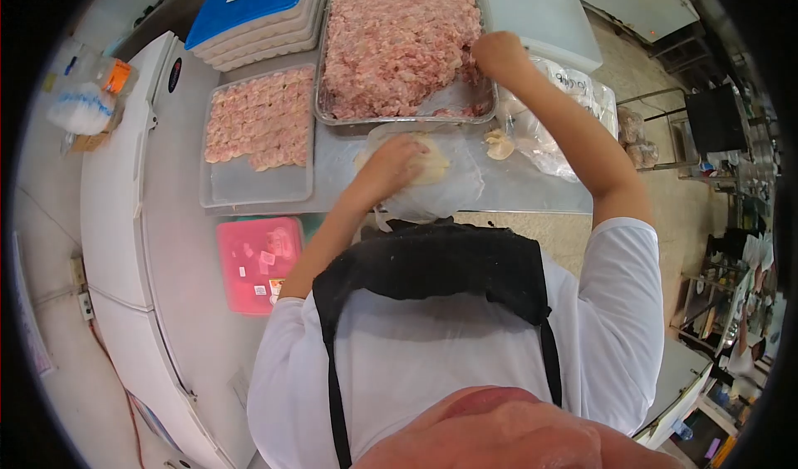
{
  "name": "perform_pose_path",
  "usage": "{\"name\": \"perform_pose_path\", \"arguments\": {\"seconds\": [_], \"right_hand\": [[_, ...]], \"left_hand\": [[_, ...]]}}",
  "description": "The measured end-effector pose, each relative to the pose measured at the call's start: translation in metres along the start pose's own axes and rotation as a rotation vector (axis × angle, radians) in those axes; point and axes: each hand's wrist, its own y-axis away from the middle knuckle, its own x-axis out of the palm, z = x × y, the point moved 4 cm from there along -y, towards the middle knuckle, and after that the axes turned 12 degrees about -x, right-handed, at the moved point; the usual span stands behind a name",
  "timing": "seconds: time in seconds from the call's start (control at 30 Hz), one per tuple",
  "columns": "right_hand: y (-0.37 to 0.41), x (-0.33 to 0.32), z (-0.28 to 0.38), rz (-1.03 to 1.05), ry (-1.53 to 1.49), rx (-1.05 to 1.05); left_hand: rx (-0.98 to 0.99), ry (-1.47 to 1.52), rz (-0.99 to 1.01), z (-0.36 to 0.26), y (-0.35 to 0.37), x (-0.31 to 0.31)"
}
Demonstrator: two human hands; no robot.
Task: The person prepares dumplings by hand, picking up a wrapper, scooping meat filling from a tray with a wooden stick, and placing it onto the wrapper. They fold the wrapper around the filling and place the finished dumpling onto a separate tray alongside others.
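My left hand (pixel 396 168) is palm down, its fingers curled onto pale round dough wrappers (pixel 434 168) that lie on a clear plastic bag (pixel 457 188). Its fingertips are slightly blurred. At the right edge of a large metal tray (pixel 399 122), my right hand (pixel 499 55) is closed, and what it grips is hidden. Pinkish ground meat (pixel 399 41) fills most of that tray, with its lower right corner scraped bare. To the left, a translucent tray (pixel 258 188) bears rows of meat-filled dumplings (pixel 259 120).
Stacked trays under a blue lid (pixel 249 3) stand at the back left. A translucent lid (pixel 544 16), plastic packages (pixel 573 95) and a loose wrapper pile (pixel 499 145) are on the right. A pink lidded container (pixel 260 265) sits below the table edge, beside a white fridge (pixel 116 186).
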Motion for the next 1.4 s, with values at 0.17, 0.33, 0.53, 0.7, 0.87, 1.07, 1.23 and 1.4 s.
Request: {"name": "perform_pose_path", "arguments": {"seconds": [0.17, 0.33, 0.53, 0.7, 0.87, 1.07, 1.23, 1.4], "right_hand": [[0.047, -0.025, 0.039, 0.143, -0.206, -0.115], [0.078, -0.036, 0.066, 0.08, -0.252, -0.188], [0.069, -0.035, 0.014, 0.061, -0.282, -0.185], [0.078, -0.031, 0.06, 0.058, -0.285, -0.173], [0.064, -0.03, 0.023, 0.205, -0.375, -0.012], [0.065, -0.022, 0.059, 0.174, -0.603, 0.074], [0.082, -0.015, 0.06, 0.071, -1.211, 0.386], [0.079, -0.054, 0.072, -0.184, -1.593, 0.682]], "left_hand": [[-0.066, -0.161, -0.039, -0.003, -0.008, 0.03], [-0.341, 0.225, -0.083, 0.011, -0.007, 0.02], [-0.519, 0.275, -0.166, 0.006, -0.007, -0.01], [-0.527, 0.305, -0.225, 0.006, -0.016, -0.026], [-0.598, 0.907, -0.309, 0.037, -0.016, -0.035], [-0.543, 0.647, -0.07, 0.041, -0.034, -0.074], [-0.447, 1.757, 0.035, 0.038, -0.054, -0.101], [-0.528, 1.64, -0.109, 0.04, -0.09, -0.095]]}}
